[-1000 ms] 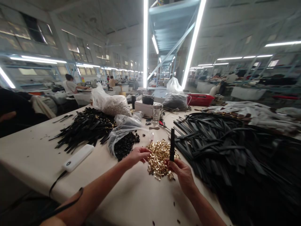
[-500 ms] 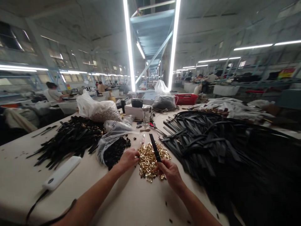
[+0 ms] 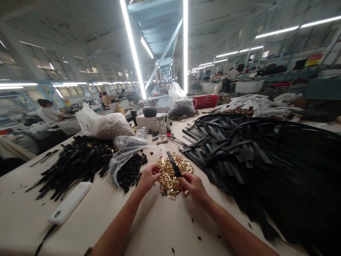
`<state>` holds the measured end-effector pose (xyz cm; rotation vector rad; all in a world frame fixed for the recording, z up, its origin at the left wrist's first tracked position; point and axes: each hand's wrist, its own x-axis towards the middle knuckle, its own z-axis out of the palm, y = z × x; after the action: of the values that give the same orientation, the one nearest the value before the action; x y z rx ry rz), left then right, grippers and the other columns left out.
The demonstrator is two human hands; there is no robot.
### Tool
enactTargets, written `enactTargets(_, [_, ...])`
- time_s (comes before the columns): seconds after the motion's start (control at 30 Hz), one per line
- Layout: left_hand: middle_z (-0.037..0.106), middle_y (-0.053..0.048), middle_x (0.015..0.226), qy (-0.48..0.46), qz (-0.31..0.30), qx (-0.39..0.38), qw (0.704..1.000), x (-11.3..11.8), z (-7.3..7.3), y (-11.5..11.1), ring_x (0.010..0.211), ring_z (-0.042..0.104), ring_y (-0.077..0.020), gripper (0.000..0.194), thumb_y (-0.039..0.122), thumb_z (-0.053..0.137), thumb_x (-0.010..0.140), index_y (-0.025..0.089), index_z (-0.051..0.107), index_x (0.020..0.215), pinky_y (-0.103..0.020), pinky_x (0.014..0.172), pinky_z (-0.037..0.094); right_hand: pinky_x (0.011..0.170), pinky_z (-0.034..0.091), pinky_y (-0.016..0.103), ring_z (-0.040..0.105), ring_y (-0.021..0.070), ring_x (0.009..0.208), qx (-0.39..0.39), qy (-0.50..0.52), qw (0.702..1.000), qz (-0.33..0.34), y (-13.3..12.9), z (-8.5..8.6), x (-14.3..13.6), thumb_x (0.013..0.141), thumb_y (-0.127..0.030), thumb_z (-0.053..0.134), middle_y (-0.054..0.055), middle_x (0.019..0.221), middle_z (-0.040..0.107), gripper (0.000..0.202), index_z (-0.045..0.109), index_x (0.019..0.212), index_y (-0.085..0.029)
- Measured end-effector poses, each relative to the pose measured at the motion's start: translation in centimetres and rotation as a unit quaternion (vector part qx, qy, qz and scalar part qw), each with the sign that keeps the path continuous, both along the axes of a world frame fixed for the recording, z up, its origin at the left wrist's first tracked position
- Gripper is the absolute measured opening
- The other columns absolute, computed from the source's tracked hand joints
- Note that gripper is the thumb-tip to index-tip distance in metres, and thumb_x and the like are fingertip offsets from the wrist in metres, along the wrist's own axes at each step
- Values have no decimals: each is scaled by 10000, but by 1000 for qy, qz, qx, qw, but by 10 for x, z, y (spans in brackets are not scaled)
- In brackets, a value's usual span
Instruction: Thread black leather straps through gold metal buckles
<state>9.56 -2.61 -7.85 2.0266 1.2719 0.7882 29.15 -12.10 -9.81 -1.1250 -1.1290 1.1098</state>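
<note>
A short black strap point(image 3: 173, 164) slants up and to the left out of my right hand point(image 3: 193, 185), whose thumb and fingers pinch its lower end. Beneath the strap lies a heap of gold buckles point(image 3: 168, 182) on the pale table point(image 3: 154, 227). My left hand point(image 3: 149, 176) is at the heap's left edge, fingers bent and pressed together; whatever they hold is too small to make out. Left of that hand, small black pieces point(image 3: 130, 170) spill from a clear plastic bag point(image 3: 115, 167).
Long black straps point(image 3: 229, 142) cover the right side. Black straps with gold buckles point(image 3: 77, 160) lie left, behind a white power bank point(image 3: 70, 202). Farther back stand a glass jar point(image 3: 161, 127), a filled plastic bag point(image 3: 103, 124) and a red basket point(image 3: 205, 101). A person point(image 3: 48, 111) sits far left.
The camera view has tilted and shifted. My left hand has moved slightly toward the front of the buckle heap. The strap in my right hand leans more to the left.
</note>
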Motion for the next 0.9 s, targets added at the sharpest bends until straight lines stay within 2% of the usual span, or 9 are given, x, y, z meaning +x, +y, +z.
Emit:
enactTargets(0.07, [670, -34, 733, -141, -9, -114, 983, 5, 0, -9, 584, 609, -137, 251, 323, 648, 718, 141, 636, 891, -253, 560, 479, 405, 342, 191, 448, 74, 430, 3, -5, 1000, -3, 0, 0, 0, 770, -477, 642, -26, 583, 574, 326, 561, 712, -166])
enactTargets(0.13, [680, -42, 749, -249, -6, -211, 945, 10, 1, -16, 571, 619, -136, 310, 339, 712, 657, 133, 647, 879, -258, 557, 495, 394, 334, 187, 436, 71, 419, 2, -13, 1000, -3, -1, 1, -1, 781, -472, 633, -33, 571, 555, 319, 554, 716, -169])
enactTargets(0.2, [685, -41, 746, -277, -2, -249, 928, 15, 4, -22, 562, 623, -129, 307, 314, 745, 615, 128, 663, 845, -250, 558, 500, 383, 337, 185, 438, 72, 409, 2, -30, 1000, -4, -2, 1, -2, 792, -466, 621, -40, 558, 537, 310, 554, 720, -172])
enactTargets(0.33, [686, -31, 722, -290, -7, -285, 914, 20, 6, -28, 566, 631, -126, 242, 235, 742, 594, 125, 667, 797, -235, 566, 506, 402, 403, 192, 500, 89, 425, 3, -82, 997, -6, -2, -1, -4, 822, -449, 586, -28, 583, 563, 293, 574, 733, -170])
enactTargets(0.57, [702, -53, 780, -374, -33, -361, 854, 21, -1, -32, 652, 662, -135, 204, 220, 747, 635, 132, 654, 794, -223, 627, 519, 432, 463, 211, 583, 123, 453, -1, -136, 991, -1, -5, 4, -8, 845, -419, 554, -11, 611, 600, 272, 618, 801, -158])
enactTargets(0.7, [702, -67, 844, -373, -51, -356, 855, 21, 0, -33, 711, 655, -136, 241, 264, 754, 675, 133, 677, 862, -213, 640, 509, 436, 461, 208, 579, 121, 454, 5, -132, 991, -8, -5, 6, -9, 846, -394, 548, -16, 589, 585, 255, 605, 770, -158])
enactTargets(0.9, [692, -37, 794, -355, -19, -311, 881, 21, -2, -32, 622, 601, -95, 272, 285, 759, 658, 136, 690, 874, -205, 624, 490, 450, 460, 206, 592, 123, 478, 2, -136, 991, -2, -4, 4, -8, 854, -438, 548, -10, 603, 596, 293, 590, 759, -165])
